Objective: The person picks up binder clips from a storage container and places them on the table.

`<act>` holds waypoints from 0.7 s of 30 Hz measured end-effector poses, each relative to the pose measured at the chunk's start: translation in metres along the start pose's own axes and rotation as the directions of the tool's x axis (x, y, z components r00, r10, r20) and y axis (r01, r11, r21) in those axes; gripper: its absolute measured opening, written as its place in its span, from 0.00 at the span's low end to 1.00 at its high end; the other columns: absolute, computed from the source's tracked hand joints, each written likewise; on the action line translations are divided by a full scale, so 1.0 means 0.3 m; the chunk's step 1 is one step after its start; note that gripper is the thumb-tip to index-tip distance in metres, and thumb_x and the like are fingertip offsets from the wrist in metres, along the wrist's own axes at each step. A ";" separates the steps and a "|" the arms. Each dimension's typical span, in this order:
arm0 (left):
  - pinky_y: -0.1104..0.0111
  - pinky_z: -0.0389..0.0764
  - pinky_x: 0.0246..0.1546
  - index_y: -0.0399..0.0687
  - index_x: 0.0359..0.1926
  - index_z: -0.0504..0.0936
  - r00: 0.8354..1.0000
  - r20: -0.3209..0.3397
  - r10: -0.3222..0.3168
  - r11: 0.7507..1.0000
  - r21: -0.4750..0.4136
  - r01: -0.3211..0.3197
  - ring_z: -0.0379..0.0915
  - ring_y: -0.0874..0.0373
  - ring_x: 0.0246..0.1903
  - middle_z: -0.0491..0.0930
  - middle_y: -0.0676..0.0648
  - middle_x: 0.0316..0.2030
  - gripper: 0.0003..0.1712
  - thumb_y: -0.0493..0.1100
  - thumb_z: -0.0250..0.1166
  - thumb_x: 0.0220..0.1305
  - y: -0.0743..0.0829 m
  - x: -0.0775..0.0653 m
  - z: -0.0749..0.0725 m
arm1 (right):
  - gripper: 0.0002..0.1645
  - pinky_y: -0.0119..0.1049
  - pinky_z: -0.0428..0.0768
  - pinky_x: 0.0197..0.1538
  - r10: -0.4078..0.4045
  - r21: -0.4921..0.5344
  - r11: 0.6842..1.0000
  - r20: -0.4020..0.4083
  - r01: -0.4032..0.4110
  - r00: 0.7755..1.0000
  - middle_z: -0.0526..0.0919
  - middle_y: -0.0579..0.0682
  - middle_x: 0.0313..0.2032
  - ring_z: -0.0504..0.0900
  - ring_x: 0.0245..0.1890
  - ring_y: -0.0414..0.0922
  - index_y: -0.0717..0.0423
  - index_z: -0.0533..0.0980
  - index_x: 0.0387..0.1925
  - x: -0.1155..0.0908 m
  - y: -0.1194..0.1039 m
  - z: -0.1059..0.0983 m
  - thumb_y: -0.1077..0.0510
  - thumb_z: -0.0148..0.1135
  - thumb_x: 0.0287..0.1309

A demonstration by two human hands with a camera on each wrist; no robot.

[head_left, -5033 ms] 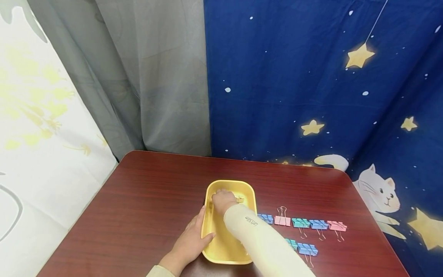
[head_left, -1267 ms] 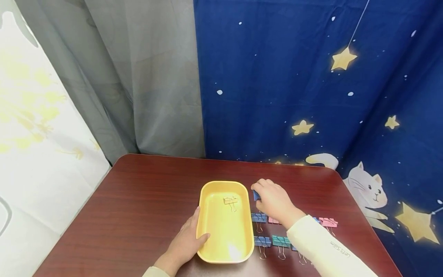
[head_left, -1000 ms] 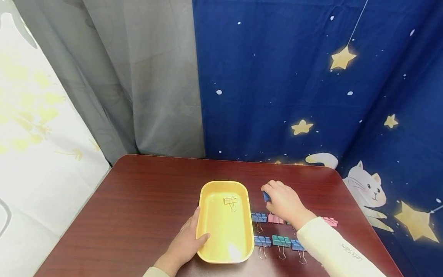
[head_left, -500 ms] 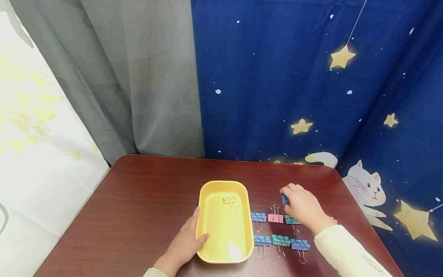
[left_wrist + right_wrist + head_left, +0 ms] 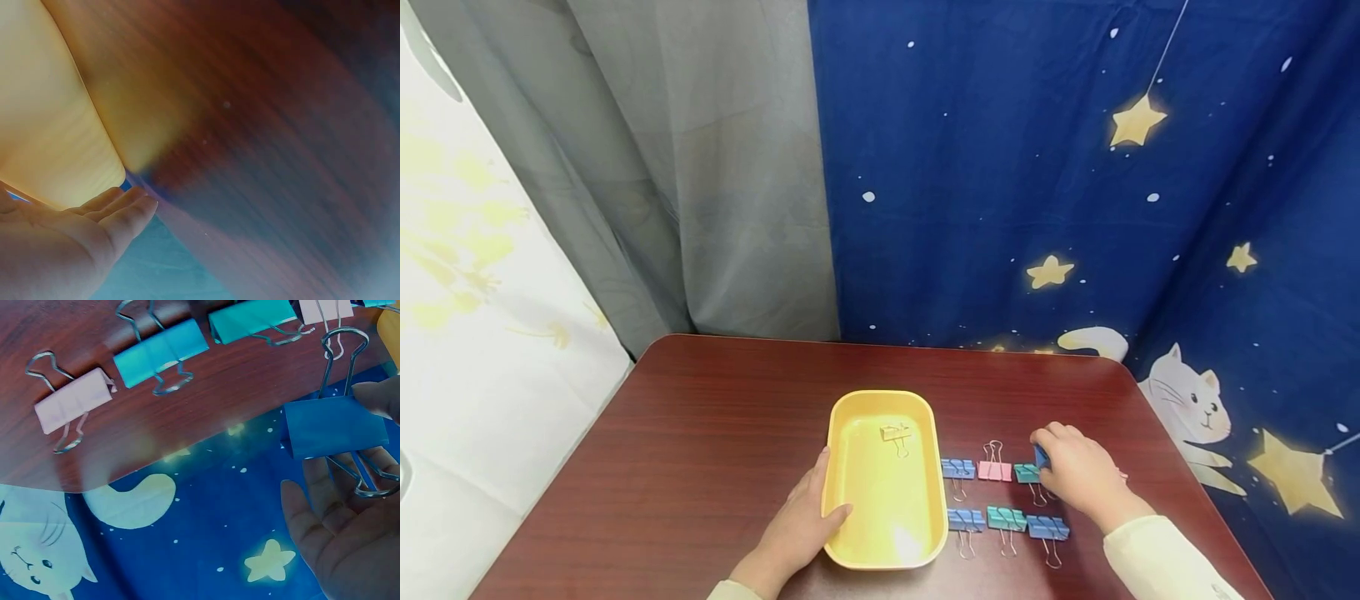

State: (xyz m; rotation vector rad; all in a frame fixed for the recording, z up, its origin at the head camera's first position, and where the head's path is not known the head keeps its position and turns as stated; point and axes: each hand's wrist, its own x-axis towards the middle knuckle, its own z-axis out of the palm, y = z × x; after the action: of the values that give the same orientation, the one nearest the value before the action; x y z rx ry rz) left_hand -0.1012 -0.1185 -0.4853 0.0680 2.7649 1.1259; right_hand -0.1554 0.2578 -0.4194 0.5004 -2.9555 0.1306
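My right hand [image 5: 1078, 471] pinches a blue binder clip [image 5: 334, 428] between thumb and fingers, over the right part of the far row of clips. In the right wrist view its wire handles stick out on both sides. My left hand [image 5: 801, 525] grips the left side of a yellow tray [image 5: 883, 492], thumb over the rim and fingers along the outer wall. A gold binder clip [image 5: 895, 433] lies inside the tray. The far row shows a blue clip [image 5: 958, 469], a pink clip [image 5: 995, 472] and a teal clip [image 5: 1027, 473]; my right hand covers others.
A nearer row has a blue clip [image 5: 966, 521], a teal clip [image 5: 1006, 518] and another blue clip [image 5: 1048, 527]. Everything stands on a dark red wooden table [image 5: 722, 417]. A blue star-patterned curtain [image 5: 970, 183] and a grey curtain [image 5: 745, 183] hang behind it.
My right hand was inside the tray, then came out with the blue binder clip and has moved right, above the far row. My left hand has stayed on the tray.
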 end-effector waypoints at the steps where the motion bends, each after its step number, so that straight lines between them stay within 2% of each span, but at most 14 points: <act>1: 0.41 0.63 0.62 0.47 0.76 0.43 1.000 0.000 0.001 1.000 0.000 -0.001 0.54 0.36 0.68 0.58 0.33 0.69 0.52 0.54 0.65 0.62 -0.001 0.000 0.001 | 0.24 0.50 0.82 0.42 0.004 -0.001 1.000 0.007 -0.004 1.000 0.79 0.52 0.38 0.77 0.37 0.49 0.59 0.80 0.41 -0.005 0.002 0.002 0.62 0.75 0.36; 14: 0.41 0.63 0.61 0.47 0.76 0.44 1.000 -0.008 0.014 1.000 0.003 -0.014 0.55 0.36 0.68 0.59 0.34 0.69 0.52 0.54 0.65 0.62 -0.011 0.004 0.009 | 0.20 0.48 0.81 0.36 -0.003 -0.027 1.000 0.025 0.004 1.000 0.78 0.47 0.33 0.77 0.35 0.48 0.56 0.79 0.37 -0.087 0.040 0.028 0.63 0.73 0.34; 21: 0.42 0.63 0.62 0.47 0.76 0.44 1.000 -0.013 0.015 1.000 0.003 -0.015 0.55 0.36 0.68 0.59 0.33 0.69 0.52 0.53 0.65 0.62 -0.010 0.005 0.009 | 0.21 0.51 0.80 0.38 -0.010 -0.047 0.999 0.059 0.013 0.998 0.77 0.47 0.32 0.76 0.33 0.47 0.57 0.79 0.36 -0.135 0.074 0.055 0.63 0.72 0.32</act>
State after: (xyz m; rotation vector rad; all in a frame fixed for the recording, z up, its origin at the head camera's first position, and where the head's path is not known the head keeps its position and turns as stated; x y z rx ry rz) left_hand -0.1022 -0.1186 -0.4893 0.0819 2.7819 1.1297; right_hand -0.1271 0.2899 -0.4432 0.5239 -3.0038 0.0453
